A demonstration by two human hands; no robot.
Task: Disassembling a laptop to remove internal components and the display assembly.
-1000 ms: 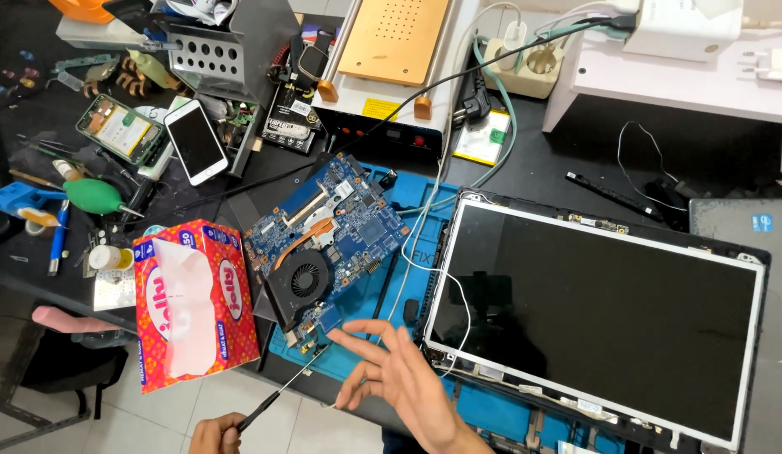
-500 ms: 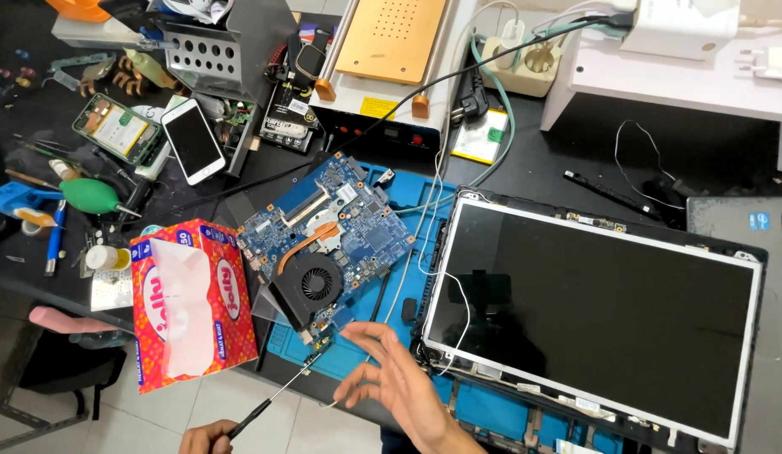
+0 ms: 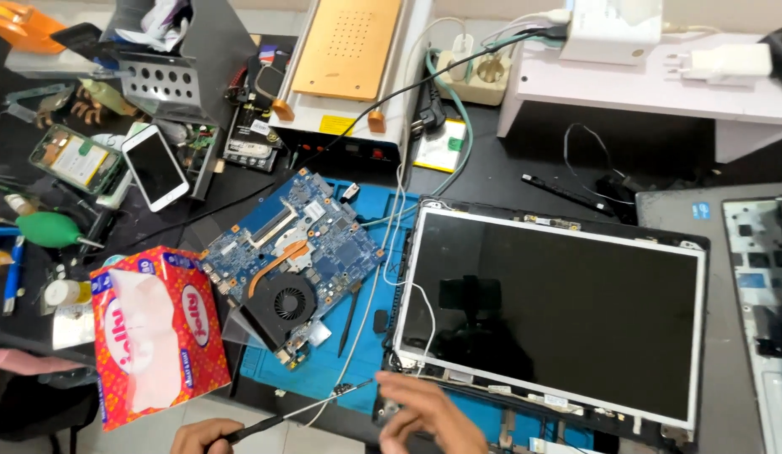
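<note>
My left hand (image 3: 202,437) is at the bottom edge, shut on the dark handle of a thin screwdriver (image 3: 302,412). The shaft slants up and right, and its tip lies by the lower left corner of the bare laptop screen panel (image 3: 559,311). My right hand (image 3: 429,416) hovers just right of that tip, blurred, fingers apart and holding nothing. A blue motherboard (image 3: 311,248) with a black fan and a copper heat pipe lies on the blue mat (image 3: 378,210), left of the screen.
A red tissue box (image 3: 160,332) stands at the table's front left. Behind it lie a white phone (image 3: 155,166), a green blower (image 3: 50,229) and loose parts. An orange-topped machine (image 3: 349,50) sits at the back, a white shelf (image 3: 643,84) back right, a grey laptop base (image 3: 744,294) far right.
Both hands have dropped toward the bottom edge of the view. The screwdriver tip has shifted right, from near the motherboard's fan toward the screen's lower left corner.
</note>
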